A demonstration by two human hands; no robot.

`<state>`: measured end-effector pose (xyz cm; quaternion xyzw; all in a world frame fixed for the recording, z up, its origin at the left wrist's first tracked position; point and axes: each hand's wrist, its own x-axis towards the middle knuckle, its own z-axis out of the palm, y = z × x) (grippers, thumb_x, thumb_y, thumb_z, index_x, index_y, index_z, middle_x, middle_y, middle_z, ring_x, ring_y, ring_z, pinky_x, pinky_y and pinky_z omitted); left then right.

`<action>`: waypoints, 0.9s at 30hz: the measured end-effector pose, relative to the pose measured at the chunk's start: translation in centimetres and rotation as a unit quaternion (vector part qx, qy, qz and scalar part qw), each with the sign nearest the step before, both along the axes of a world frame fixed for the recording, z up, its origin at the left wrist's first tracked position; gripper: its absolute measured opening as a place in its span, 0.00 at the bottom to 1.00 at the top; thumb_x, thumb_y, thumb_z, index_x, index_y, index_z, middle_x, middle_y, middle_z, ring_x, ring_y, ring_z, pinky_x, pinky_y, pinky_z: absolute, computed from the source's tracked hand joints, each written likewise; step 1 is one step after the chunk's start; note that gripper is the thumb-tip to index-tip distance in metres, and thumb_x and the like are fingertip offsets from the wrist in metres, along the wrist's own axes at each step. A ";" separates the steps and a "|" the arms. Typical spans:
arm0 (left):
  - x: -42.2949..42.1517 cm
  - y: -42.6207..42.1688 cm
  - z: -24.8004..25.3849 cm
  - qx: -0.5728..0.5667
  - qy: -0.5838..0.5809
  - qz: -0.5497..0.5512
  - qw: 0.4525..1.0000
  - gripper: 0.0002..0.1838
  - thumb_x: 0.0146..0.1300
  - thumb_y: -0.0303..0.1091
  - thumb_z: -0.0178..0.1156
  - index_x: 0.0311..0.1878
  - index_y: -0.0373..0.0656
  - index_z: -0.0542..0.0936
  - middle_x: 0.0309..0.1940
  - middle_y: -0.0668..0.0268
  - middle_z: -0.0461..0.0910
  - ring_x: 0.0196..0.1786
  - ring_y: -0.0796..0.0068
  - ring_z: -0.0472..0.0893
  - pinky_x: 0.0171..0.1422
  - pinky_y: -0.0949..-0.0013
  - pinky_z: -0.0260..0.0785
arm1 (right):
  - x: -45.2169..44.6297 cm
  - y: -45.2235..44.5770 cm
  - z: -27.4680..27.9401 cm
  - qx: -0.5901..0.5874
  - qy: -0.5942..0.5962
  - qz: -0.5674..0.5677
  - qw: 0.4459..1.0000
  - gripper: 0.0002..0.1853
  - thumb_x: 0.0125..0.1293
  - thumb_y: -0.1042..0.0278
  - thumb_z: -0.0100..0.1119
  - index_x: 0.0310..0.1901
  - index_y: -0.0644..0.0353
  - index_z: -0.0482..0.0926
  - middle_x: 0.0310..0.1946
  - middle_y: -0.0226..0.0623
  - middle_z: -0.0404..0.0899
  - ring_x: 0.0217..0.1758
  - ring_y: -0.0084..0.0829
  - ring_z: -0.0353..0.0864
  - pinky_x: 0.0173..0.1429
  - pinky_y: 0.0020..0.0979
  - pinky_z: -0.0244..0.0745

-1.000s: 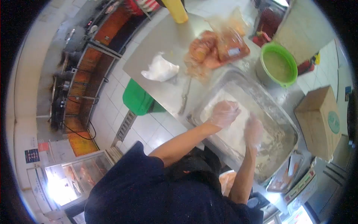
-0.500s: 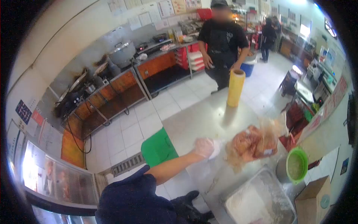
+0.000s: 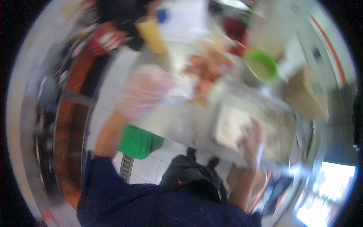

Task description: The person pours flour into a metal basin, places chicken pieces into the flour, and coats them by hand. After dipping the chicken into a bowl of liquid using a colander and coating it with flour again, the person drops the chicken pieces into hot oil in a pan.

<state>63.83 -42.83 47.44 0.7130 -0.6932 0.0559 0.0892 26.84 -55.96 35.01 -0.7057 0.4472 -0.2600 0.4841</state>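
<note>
My left hand, in a clear plastic glove, is raised over the near-left side of the metal table. A whitish, filmy piece extends from its fingers; blur hides their exact grip. My right hand, also seemingly gloved, hovers above or touches the white powder in a metal tray. Its fingers look apart, with nothing visible in them. Reddish-orange raw-looking pieces in a clear bag lie beyond the left hand.
A yellow roll stands at the table's far end, near a person in dark clothes. The green-rimmed tub and cardboard box are beyond the tray. A green bin stands by the table's left edge.
The view has tilted down and turned. My left hand has come up from the tabletop with the whitish piece, and my right hand has come into view over the tray.
</note>
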 end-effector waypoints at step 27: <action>-31.1 -18.0 -12.4 0.011 0.777 0.162 0.608 0.18 0.78 0.45 0.56 0.54 0.39 0.83 0.50 0.70 0.83 0.48 0.74 0.82 0.52 0.65 0.76 | -23.3 -22.8 -15.9 0.345 -0.315 -0.084 0.880 0.43 0.55 0.68 0.74 0.72 0.64 0.64 0.60 0.43 0.79 0.58 0.41 0.83 0.65 0.39 0.80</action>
